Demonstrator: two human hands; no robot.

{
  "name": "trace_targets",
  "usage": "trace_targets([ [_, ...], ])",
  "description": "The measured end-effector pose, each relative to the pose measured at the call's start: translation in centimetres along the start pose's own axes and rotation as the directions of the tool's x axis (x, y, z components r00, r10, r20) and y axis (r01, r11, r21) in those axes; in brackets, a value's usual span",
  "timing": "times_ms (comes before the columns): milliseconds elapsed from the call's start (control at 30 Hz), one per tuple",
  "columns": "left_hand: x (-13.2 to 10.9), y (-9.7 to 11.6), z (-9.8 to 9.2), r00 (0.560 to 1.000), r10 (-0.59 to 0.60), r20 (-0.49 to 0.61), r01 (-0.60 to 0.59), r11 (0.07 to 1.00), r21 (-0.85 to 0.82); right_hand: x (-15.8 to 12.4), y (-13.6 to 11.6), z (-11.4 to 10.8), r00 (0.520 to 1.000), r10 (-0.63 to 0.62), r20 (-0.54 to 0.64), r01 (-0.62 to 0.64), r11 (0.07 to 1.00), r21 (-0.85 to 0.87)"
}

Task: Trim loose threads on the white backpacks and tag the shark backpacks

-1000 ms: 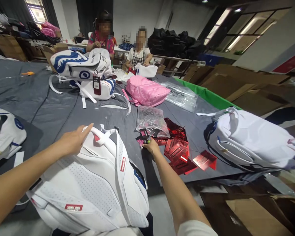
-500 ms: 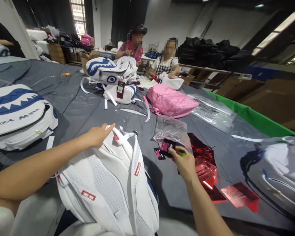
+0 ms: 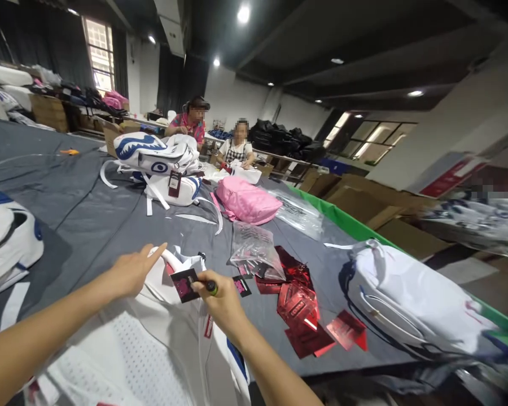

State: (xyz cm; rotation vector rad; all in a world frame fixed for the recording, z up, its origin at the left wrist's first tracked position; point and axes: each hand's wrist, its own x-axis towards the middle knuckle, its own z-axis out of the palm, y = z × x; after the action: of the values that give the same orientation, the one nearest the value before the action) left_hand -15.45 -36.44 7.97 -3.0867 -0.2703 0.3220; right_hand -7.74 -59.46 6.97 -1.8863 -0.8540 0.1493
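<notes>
A white backpack (image 3: 122, 338) stands tilted in front of me, its padded, dotted back panel towards me. My left hand (image 3: 131, 273) is closed on its top by the carry handle, with one finger stretched along it. My right hand (image 3: 220, 296) pinches a black card (image 3: 183, 285) bearing a pink emblem, just over the bag's top. The same hand also holds a dark tool (image 3: 211, 287) with a green part; its kind is mostly hidden. Beyond that hand, another black card (image 3: 242, 286) lies near a clear plastic bag (image 3: 254, 248) with similar cards.
Red shiny packets (image 3: 298, 307) lie right of the cards. Another white backpack (image 3: 419, 299) rests at the right, and a pink bag (image 3: 248, 200) farther back. Stacked white-and-blue backpacks (image 3: 152, 152) stand at the back left. Two people sit across the table (image 3: 88, 214).
My right hand has moved left from the plastic bag to the backpack's top, bringing a black card with it. My left hand stays at the handle. The camera view has tilted up and right.
</notes>
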Motion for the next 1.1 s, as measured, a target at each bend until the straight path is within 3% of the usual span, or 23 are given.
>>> trace_targets([
  [133,-0.1,0.3,-0.5,1.0,-0.003,0.016,0.003,1.0,0.011,-0.1,0.2,0.6,1.0,-0.026,0.016,0.027,0.997,-0.075],
  [400,-0.1,0.5,-0.4,1.0,-0.017,0.01,0.017,1.0,0.007,0.1,1.1,2.0,0.999,0.034,0.002,-0.033,0.993,-0.117],
  [567,0.0,0.5,-0.1,1.0,-0.025,0.012,0.025,1.0,0.007,1.3,1.8,3.7,1.0,-0.005,-0.023,-0.002,0.954,-0.3],
  [767,-0.6,0.0,0.3,0.997,-0.028,-0.077,0.023,0.997,-0.069,1.6,1.9,5.3,1.0,-0.012,0.017,0.018,0.89,-0.455],
  [933,-1.4,-0.8,1.4,0.986,-0.081,-0.149,0.048,0.975,-0.219,1.4,0.9,5.1,0.99,-0.054,0.133,0.105,0.902,-0.418],
  [1100,-2.7,-2.4,4.1,0.941,-0.158,-0.298,0.009,0.895,-0.446,1.4,-0.8,5.5,0.953,0.084,0.291,0.082,0.854,-0.514],
])
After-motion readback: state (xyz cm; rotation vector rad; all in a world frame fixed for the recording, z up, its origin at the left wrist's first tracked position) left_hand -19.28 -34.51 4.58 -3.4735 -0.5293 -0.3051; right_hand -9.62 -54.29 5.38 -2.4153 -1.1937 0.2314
